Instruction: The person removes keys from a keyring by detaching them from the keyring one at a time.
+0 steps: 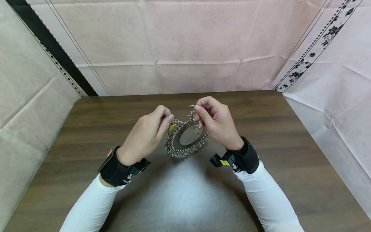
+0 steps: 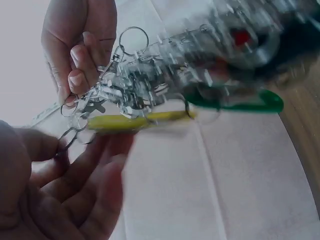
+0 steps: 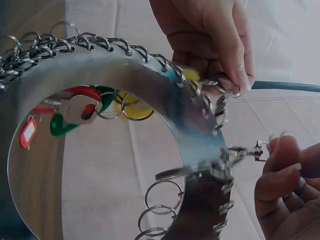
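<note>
A flat metal hoop [image 1: 176, 141] strung round its rim with many small metal rings and clasps hangs between my hands, over the table. My left hand [image 1: 145, 133] pinches a small metal ring [image 2: 70, 137] at the hoop's edge, beside a yellow tag [image 1: 172, 127]. On the other side my right hand [image 1: 215, 119] pinches a small metal clasp [image 3: 250, 151] with finger and thumb, close to the hoop's rim. Green tags [image 3: 62, 125] and a red tag [image 3: 29, 132] show through the hoop's opening in the right wrist view. Motion blurs the hoop in the left wrist view.
The brown wood-grain table [image 1: 179, 199] lies below both hands. Pale cloth [image 1: 179, 48] hangs behind its far edge, and more cloth with a dark floral border [image 1: 307, 61] stands at the right. Each wrist wears a black strap [image 1: 246, 156] carrying a small camera.
</note>
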Tool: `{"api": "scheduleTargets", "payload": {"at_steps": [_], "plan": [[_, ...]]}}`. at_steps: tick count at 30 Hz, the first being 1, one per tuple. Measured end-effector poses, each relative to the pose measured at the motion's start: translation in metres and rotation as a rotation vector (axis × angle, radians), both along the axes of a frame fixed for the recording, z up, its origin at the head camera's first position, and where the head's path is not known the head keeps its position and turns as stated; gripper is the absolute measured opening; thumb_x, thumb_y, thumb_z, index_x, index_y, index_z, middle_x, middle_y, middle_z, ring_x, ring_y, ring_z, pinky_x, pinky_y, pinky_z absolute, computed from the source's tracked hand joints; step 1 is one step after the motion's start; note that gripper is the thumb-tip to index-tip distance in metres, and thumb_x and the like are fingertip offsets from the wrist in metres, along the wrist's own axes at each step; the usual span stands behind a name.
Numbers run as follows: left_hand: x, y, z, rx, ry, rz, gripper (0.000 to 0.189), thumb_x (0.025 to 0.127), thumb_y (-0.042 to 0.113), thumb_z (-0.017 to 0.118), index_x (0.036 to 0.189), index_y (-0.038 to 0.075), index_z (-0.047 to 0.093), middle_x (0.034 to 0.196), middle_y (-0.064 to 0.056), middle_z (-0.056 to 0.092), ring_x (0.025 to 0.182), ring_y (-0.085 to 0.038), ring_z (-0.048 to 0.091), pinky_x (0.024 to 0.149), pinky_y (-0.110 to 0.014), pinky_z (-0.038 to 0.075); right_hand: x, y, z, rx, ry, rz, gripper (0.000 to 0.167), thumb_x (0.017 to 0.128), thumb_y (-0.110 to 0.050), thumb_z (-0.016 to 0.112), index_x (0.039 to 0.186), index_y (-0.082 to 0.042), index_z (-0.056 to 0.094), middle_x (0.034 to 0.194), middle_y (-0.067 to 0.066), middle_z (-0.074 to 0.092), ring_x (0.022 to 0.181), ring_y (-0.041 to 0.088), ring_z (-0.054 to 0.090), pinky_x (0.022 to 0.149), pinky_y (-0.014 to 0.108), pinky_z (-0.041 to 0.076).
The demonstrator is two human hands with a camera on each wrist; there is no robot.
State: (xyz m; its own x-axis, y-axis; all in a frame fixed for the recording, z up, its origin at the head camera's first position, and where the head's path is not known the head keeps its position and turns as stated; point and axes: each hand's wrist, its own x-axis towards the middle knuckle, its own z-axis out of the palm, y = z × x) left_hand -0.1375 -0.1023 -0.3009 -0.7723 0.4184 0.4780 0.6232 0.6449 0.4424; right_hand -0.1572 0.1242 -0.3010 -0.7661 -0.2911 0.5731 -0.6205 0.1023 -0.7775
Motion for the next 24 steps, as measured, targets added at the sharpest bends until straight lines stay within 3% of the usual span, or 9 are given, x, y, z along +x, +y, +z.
{"api": "scheduleTargets", "payload": {"at_steps": [11,20,24], "plan": [[-0.0038,-0.0006,-0.0006,0.146,0.042,0.014,0.013,0.103,0.016,0.058,0.102,0.003,0.057,0.082,-0.004,0.054,0.069,-0.014,0.046,0.063,-0.026,0.039,0.0040,-0.0009,0.0028,0.078,-0.055,0.024,0.004,0.100,0.003,0.057,0.100,0.007,0.058,0.074,0.021,0.060,0.054,0.025,0.055,0.052,0.025,0.049],[-0.0070,-0.0055,0.0004,0.232,-0.103,-0.043,0.012,0.102,0.016,0.060,0.096,0.005,0.060,0.076,-0.003,0.053,0.067,-0.013,0.047,0.062,-0.024,0.038,0.0043,-0.0014,0.0032,0.065,-0.038,0.020,0.004,0.100,0.003,0.057,0.099,0.007,0.058,0.072,0.013,0.059,0.054,0.016,0.054,0.050,0.024,0.048],[-0.0077,-0.0056,-0.0003,0.314,-0.229,-0.090,0.013,0.103,0.013,0.058,0.098,0.002,0.062,0.078,-0.005,0.054,0.068,-0.016,0.050,0.063,-0.023,0.042,0.0034,-0.0016,0.0019,0.078,-0.054,0.033,0.004,0.100,0.004,0.056,0.099,0.008,0.059,0.073,0.014,0.060,0.055,0.014,0.054,0.051,0.025,0.048]]}}
